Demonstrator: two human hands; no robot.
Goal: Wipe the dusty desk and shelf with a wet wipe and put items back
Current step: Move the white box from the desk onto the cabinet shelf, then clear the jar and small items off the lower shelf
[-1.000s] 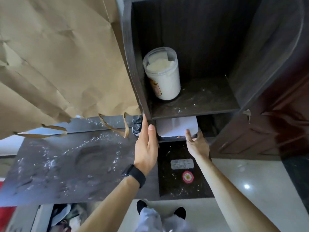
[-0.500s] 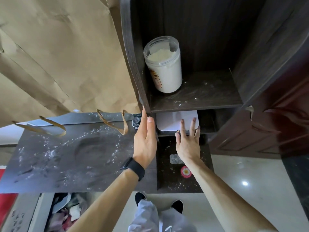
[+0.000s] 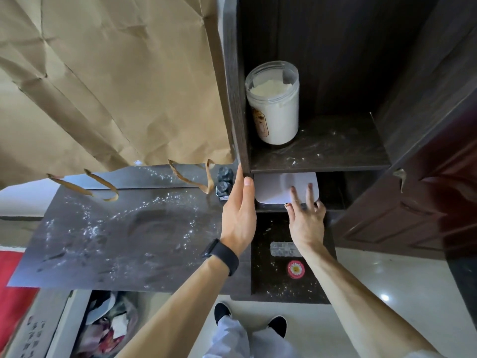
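The right hand (image 3: 305, 223) has slid straight fingers onto the flat white rounded-corner object (image 3: 273, 187) under the dusty dark wooden shelf (image 3: 335, 151), probably to clear it for wiping; the left hand (image 3: 238, 215) stays flat, fingers together, against the side panel (image 3: 233, 99).

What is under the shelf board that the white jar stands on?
A flat white rounded pad lies in the slot below the shelf board, with straight fingers of the right hand resting on its front. Its rear is hidden by the board.

No text readable, jar label (image 3: 261, 122) blurred, box lettering (image 3: 33, 338) illegible, grey sticker (image 3: 283, 248) blurred
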